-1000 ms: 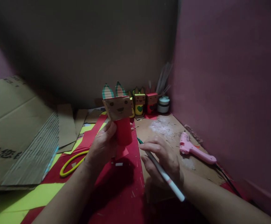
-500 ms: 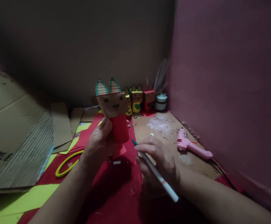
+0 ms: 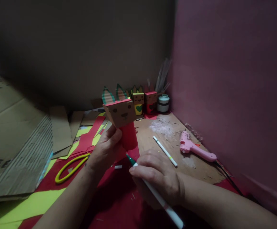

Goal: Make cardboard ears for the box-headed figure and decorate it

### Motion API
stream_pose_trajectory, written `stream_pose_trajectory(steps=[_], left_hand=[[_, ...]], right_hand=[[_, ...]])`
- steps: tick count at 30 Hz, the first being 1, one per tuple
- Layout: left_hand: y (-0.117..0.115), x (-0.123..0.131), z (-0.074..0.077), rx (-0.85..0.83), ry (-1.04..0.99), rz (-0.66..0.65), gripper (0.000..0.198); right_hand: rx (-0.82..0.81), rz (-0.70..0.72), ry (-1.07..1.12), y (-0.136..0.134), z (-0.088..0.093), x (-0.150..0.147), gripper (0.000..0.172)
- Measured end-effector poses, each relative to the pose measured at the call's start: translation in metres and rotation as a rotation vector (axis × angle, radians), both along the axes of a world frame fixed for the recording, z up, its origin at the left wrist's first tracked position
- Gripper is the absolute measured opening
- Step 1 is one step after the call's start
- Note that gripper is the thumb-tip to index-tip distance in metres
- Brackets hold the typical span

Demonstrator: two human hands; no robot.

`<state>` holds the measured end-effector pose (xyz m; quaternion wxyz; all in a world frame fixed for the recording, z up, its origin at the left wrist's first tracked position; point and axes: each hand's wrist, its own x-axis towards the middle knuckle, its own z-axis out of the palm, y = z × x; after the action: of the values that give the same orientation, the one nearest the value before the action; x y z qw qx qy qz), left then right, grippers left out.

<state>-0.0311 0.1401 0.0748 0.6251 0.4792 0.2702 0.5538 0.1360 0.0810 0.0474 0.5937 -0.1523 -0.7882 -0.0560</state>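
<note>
My left hand is closed round the red body of a cardboard animal figure. The figure has a box head with a drawn face and two green-edged ears, and it stands tilted above the table. In my right hand is a white marker pen, its green tip pointing up and left, just below the figure's base and apart from it. A second white marker lies on the brown board beyond my right hand. A small white piece lies on the red surface between my hands.
A pink glue gun with its cord lies at the right. Yellow-handled scissors, red strips and corrugated cardboard are on the left. More figures and a pale lidded jar stand at the back.
The figure and my left hand have moved right and slightly down. My right hand has dropped lower with the marker, bringing the second marker on the board into fuller view.
</note>
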Motion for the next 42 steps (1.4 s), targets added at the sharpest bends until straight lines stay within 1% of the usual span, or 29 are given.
stream_pose_trajectory(steps=[4, 6, 8, 10, 11, 13, 14, 18, 23, 27, 30, 32, 36, 38, 40, 42], left_hand=[[0.004, 0.002, -0.012, 0.009, 0.043, -0.056, 0.048], [0.008, 0.003, -0.020, 0.012, 0.071, -0.100, 0.049], [0.011, 0.006, -0.026, 0.016, 0.101, -0.151, 0.049], [0.014, 0.011, -0.029, 0.023, 0.124, -0.195, 0.049], [0.016, 0.013, -0.030, 0.027, 0.133, -0.215, 0.049], [0.019, 0.020, -0.030, 0.032, 0.153, -0.256, 0.047], [0.020, 0.023, -0.030, 0.032, 0.165, -0.276, 0.045], [0.028, 0.033, -0.032, 0.027, 0.203, -0.347, 0.041], [0.035, 0.033, -0.042, -0.001, 0.258, -0.395, 0.042], [0.036, 0.030, -0.044, 0.002, 0.284, -0.400, 0.043], [0.035, 0.030, -0.043, 0.014, 0.307, -0.408, 0.043], [0.035, 0.030, -0.042, 0.021, 0.329, -0.410, 0.047], [0.036, 0.028, -0.038, 0.052, 0.374, -0.368, 0.054], [0.036, 0.021, -0.033, 0.068, 0.429, -0.327, 0.055], [0.035, 0.007, -0.026, 0.079, 0.525, -0.264, 0.047], [0.028, -0.013, -0.017, 0.092, 0.642, -0.174, 0.029]], right_hand=[[-0.014, -0.001, -0.005, -0.009, 0.011, 0.018, 0.021], [-0.048, -0.060, 0.020, -0.016, 0.012, 0.029, 0.028], [-0.097, -0.089, 0.054, -0.021, 0.007, 0.037, 0.035], [-0.185, -0.108, 0.180, -0.024, -0.002, 0.040, 0.036], [-0.249, -0.127, 0.281, -0.025, -0.007, 0.040, 0.036], [-0.382, -0.091, 0.400, -0.024, -0.016, 0.039, 0.033], [-0.437, -0.081, 0.425, -0.024, -0.018, 0.039, 0.031], [-0.593, -0.048, 0.433, -0.025, -0.017, 0.044, 0.021], [-0.736, -0.002, 0.447, -0.029, -0.015, 0.047, 0.014], [-0.803, 0.024, 0.467, -0.026, -0.018, 0.046, 0.012], [-0.829, 0.031, 0.464, -0.025, -0.021, 0.048, 0.010], [-0.838, 0.031, 0.459, -0.025, -0.022, 0.050, 0.010], [-0.837, 0.032, 0.454, -0.024, -0.022, 0.051, 0.007], [-0.833, 0.036, 0.453, -0.024, -0.022, 0.051, 0.006], [-0.827, 0.037, 0.459, -0.024, -0.022, 0.050, 0.007], [-0.826, 0.037, 0.467, -0.024, -0.021, 0.050, 0.008]])
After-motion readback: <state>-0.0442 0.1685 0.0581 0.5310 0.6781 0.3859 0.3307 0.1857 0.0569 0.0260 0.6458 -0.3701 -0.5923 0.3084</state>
